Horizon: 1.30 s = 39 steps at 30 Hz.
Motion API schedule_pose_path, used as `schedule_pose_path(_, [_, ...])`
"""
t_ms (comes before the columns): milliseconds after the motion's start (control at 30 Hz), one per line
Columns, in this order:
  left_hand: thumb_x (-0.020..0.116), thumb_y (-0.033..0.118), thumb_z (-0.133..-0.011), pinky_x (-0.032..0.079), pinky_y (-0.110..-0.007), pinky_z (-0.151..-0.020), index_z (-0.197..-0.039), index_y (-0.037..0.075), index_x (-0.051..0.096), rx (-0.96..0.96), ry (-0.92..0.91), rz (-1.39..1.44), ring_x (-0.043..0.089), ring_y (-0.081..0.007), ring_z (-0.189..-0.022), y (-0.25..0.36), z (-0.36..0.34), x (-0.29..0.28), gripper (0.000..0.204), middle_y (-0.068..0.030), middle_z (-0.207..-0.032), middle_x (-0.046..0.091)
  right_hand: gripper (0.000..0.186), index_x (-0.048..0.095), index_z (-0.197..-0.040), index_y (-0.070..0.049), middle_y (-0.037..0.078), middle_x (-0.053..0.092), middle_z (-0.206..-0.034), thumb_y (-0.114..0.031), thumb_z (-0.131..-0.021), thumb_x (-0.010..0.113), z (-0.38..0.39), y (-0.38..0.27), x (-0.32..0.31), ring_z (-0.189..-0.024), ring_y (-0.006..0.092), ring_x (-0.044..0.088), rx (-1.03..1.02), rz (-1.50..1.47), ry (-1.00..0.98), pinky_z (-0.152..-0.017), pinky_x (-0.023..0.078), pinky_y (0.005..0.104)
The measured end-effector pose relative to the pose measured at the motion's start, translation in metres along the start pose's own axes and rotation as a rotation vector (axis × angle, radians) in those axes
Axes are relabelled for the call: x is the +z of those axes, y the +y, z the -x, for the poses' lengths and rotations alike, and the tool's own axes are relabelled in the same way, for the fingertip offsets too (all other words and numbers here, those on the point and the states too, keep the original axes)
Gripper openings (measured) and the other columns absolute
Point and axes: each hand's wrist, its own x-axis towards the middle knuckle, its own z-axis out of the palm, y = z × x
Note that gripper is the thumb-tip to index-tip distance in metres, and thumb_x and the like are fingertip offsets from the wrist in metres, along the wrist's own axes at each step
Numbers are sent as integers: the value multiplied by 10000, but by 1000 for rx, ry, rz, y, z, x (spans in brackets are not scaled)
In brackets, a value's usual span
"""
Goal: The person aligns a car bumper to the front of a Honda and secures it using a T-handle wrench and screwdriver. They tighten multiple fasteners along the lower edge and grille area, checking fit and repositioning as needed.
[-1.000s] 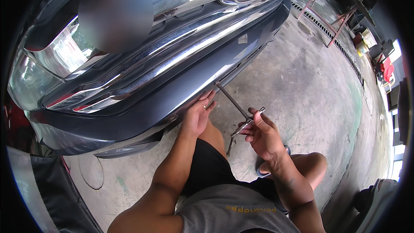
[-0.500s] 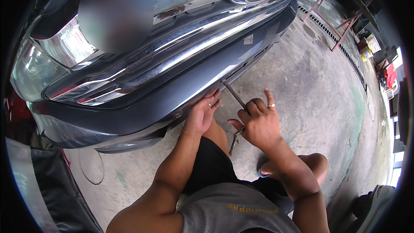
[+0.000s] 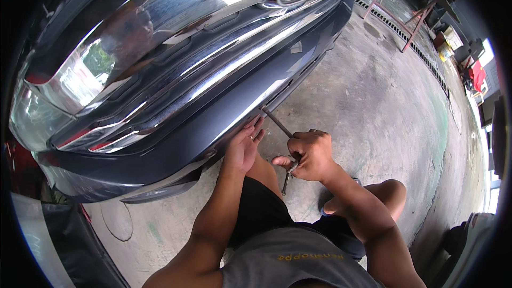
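A dark grey car bumper (image 3: 213, 111) runs diagonally under a chrome grille (image 3: 234, 40). A metal socket wrench (image 3: 278, 124) with a long shaft reaches the bumper's lower edge, its jointed handle hanging at the near end. My right hand (image 3: 312, 153) has its fingers curled round that handle, thumb stretched toward the left. My left hand (image 3: 242, 145) lies with straightened fingers against the underside edge of the bumper, just left of the shaft's tip, a ring on one finger. My bent knees are below the hands.
A red metal trestle stand (image 3: 413, 32) stands at upper right beside a floor drain grate (image 3: 394, 26). Yellow containers (image 3: 447, 49) and red items (image 3: 477, 77) line the right side. A black padded cover (image 3: 69, 237) is at lower left, near a thin hose (image 3: 128, 232) on the concrete floor.
My right hand has turned over from palm-up to knuckles-up on the wrench, and its raised index finger has curled down. My left hand keeps its place at the bumper.
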Motion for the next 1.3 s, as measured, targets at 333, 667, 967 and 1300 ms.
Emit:
schedule_pose_path(333, [604,94,-1018,476,-447,-1105,-1439,53,552,-56,10,125,626,-301,-1265,4,19,17,426,-116,-1367,660,417,679,-1248,-85,35,644,-674,-150,-849,783,-1,12,3,-580,275,663,-81,74,188,-624,531,402])
schedule_pose_path(667, [609,383,-1047,514,-453,-990,-1196,69,672,1265,-284,-1007,638,-335,-1102,-18,97,92,353,-136,-1171,693,323,715,-1077,-53,47,631,-683,-249,-837,804,0,2,5,-623,259,648,-8,168,194,-643,498,389])
schedule_pose_path(967, [753,188,-907,585,-408,-746,-864,48,719,1284,-655,-1077,737,-260,-919,-15,51,130,150,-69,-970,723,455,720,-1306,-62,-22,578,-626,-249,-893,743,-5,17,14,-535,167,601,-71,91,220,-519,453,343])
schedule_pose_path(1300, [894,151,-853,669,-412,-801,-960,65,677,1187,-696,-1157,772,-240,-898,-2,64,140,257,-66,-1018,715,501,730,-1314,-76,-50,483,-569,-173,-822,734,0,12,24,-464,115,506,-19,105,274,-464,348,314])
